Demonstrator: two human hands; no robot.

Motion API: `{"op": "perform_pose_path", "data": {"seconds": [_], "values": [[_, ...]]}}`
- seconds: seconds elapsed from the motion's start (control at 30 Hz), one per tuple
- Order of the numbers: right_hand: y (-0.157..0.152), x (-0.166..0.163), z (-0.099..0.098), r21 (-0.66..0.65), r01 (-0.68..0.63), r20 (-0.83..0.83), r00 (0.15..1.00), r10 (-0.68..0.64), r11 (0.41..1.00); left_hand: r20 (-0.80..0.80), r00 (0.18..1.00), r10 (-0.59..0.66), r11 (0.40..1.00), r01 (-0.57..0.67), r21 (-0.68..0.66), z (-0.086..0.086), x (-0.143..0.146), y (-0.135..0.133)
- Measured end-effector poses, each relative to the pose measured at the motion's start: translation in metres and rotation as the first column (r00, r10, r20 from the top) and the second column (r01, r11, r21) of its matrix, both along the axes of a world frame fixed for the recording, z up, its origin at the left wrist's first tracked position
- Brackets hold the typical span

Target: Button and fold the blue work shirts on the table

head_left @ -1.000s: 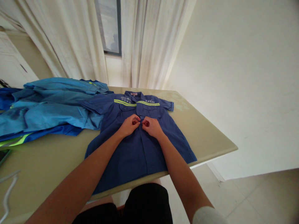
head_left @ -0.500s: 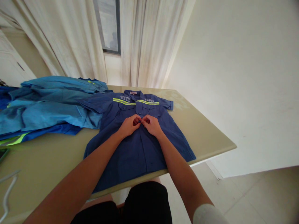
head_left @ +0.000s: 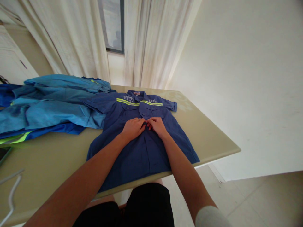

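Note:
A dark blue short-sleeved work shirt (head_left: 132, 157) lies face up on the table, collar away from me. It has a yellow-and-silver reflective stripe and white lettering across the chest. My left hand (head_left: 134, 127) pinches the front placket at mid-chest, below the pockets. Close beside it, the fingertips of my right hand (head_left: 156, 125) are closed on the same placket edge. Whatever button sits between the fingers is hidden. Above the hands, one button (head_left: 143, 114) shows on the placket, and the lower front hangs together along its centre line.
Light blue and bright blue garments (head_left: 54, 107) are heaped on the left of the table (head_left: 208, 135). A white hanger (head_left: 11, 195) and a dark flat device (head_left: 4, 154) lie at the near left. Curtains (head_left: 78, 41) hang behind; a white wall (head_left: 248, 88) stands right.
Both hands stay at the placket. The left fingers have flattened and come closer together, and the right fingers have shifted slightly. The whole view has moved a little.

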State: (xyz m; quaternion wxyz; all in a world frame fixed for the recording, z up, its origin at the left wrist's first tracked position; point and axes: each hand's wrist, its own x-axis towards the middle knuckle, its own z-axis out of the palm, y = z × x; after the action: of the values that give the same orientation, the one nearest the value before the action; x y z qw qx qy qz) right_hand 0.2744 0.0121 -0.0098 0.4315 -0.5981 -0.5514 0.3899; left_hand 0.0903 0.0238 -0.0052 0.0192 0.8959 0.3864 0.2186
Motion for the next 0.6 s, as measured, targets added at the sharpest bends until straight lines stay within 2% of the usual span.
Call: {"op": "perform_pose_path", "data": {"seconds": [0.3,0.43,0.5,0.6], "values": [[0.002,0.004,-0.004,0.141,0.179,0.020,0.983,-0.184,0.974,-0.005,0.990,0.143,0.980,-0.142,-0.138,0.015,0.004,-0.015],[0.001,0.006,-0.009,0.217,0.184,0.074,0.976,-0.204,0.959,-0.142,0.970,0.195,0.947,-0.224,-0.230,0.015,0.004,-0.024],[0.001,0.006,-0.009,0.239,0.188,0.089,0.973,-0.215,0.952,-0.164,0.971,0.177,0.942,-0.215,-0.258,0.010,0.003,-0.026],[-0.003,0.003,-0.001,0.293,0.236,0.161,0.943,-0.291,0.926,-0.075,0.996,0.058,0.975,-0.072,-0.209,0.001,-0.001,-0.027]]}}
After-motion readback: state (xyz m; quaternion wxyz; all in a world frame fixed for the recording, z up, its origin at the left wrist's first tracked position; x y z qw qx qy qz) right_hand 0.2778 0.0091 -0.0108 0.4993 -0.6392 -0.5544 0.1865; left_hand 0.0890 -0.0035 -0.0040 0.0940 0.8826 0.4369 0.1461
